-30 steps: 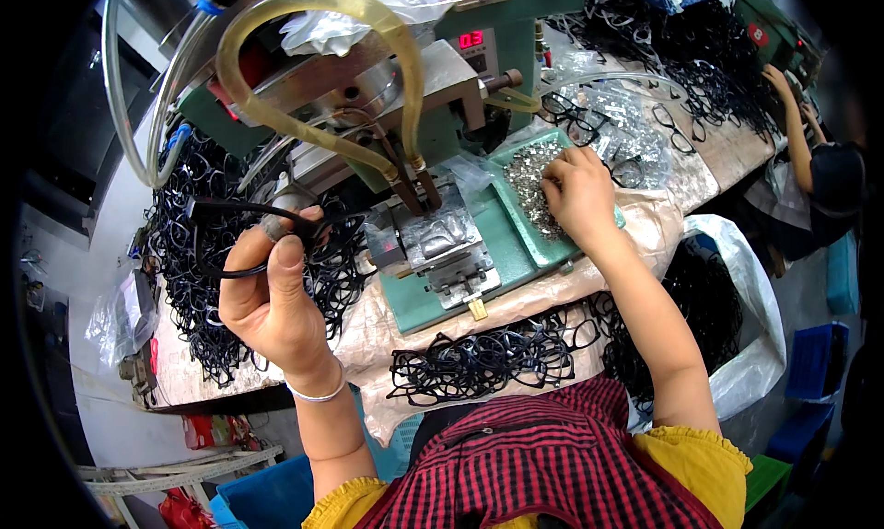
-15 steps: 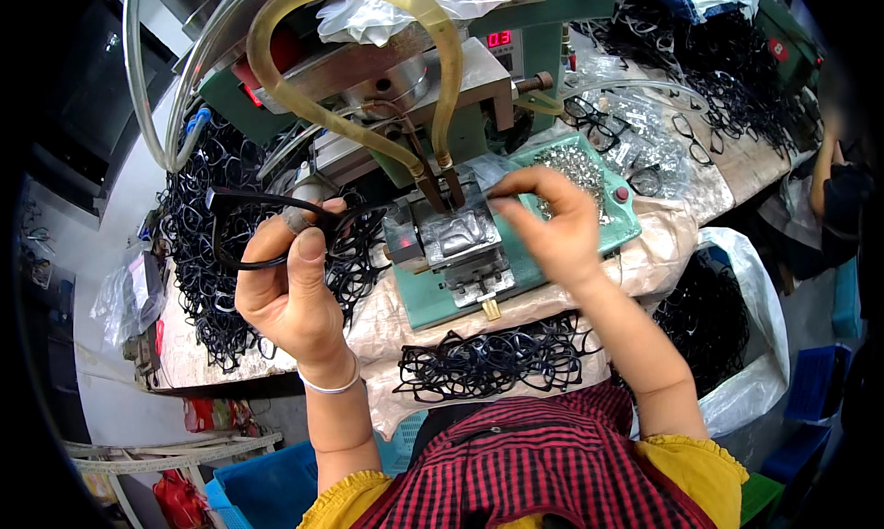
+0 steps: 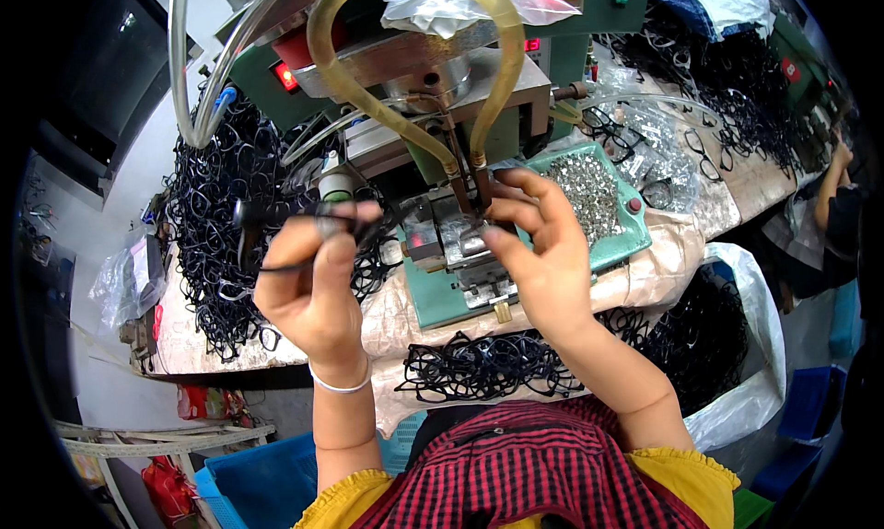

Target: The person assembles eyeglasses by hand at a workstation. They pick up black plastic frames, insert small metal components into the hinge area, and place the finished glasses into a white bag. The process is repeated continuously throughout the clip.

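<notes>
My left hand (image 3: 313,285) is closed on a black eyeglass frame (image 3: 247,214), raised left of the machine; both frame and fingertips are smeared by motion. My right hand (image 3: 551,262) is at the right side of the metal fixture (image 3: 424,237), thumb and curled fingers apart around its edge. I see nothing plainly held between them. Two dark metal prongs (image 3: 471,190) come down onto the fixture beside these fingertips, fed by a yellowish looped hose (image 3: 509,41). Right of my right hand, a green tray (image 3: 635,239) holds many small silvery metal parts (image 3: 587,190).
Tangled black eyeglass frames (image 3: 216,244) heap up on the left of the table. More frames (image 3: 479,368) lie along its front edge. An open white sack (image 3: 760,345) of frames stands at the right. A blue crate (image 3: 253,483) sits below left. Another person's arm (image 3: 833,174) shows far right.
The view has shifted, so the machine appears further right. My right hand's thumb and fingers have spread apart and curled in around the fixture's edge. My left hand has turned the eyeglass frame, which is blurred.
</notes>
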A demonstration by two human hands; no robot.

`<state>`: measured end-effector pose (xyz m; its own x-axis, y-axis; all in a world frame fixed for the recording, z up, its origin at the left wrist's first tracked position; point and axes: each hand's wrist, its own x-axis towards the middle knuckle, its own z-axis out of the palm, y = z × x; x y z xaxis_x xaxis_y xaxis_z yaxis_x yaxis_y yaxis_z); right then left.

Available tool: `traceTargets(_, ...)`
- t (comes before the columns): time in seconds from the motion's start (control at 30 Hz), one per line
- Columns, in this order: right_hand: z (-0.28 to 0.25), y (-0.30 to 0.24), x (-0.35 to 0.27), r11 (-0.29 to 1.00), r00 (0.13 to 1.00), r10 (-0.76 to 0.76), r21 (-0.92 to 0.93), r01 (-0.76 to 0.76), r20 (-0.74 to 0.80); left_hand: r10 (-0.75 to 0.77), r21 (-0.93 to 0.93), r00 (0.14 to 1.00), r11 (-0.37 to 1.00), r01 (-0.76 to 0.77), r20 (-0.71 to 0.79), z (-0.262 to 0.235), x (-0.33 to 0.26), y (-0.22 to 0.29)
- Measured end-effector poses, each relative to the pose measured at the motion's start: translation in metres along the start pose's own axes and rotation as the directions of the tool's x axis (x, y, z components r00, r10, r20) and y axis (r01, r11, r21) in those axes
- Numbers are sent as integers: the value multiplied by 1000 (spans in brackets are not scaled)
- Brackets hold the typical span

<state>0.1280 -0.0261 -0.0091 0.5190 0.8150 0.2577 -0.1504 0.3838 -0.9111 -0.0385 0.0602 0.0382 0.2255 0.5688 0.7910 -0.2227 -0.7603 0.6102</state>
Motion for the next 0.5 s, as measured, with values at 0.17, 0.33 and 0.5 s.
traceTargets(0.17,-61,1,17,665,959,-198,-691,283,203,151,91,891,974,-209,428,9,-29,-2)
traceTargets(0.33,-139,51,23,185,967,-253,-979,86,37,222,171,802,913,-372,555,18,-42,-12)
traceTargets(0.5,-128,59,21,99,914,-303,-945,311,269,246,121,814,926,-358,527,15,-45,-23)
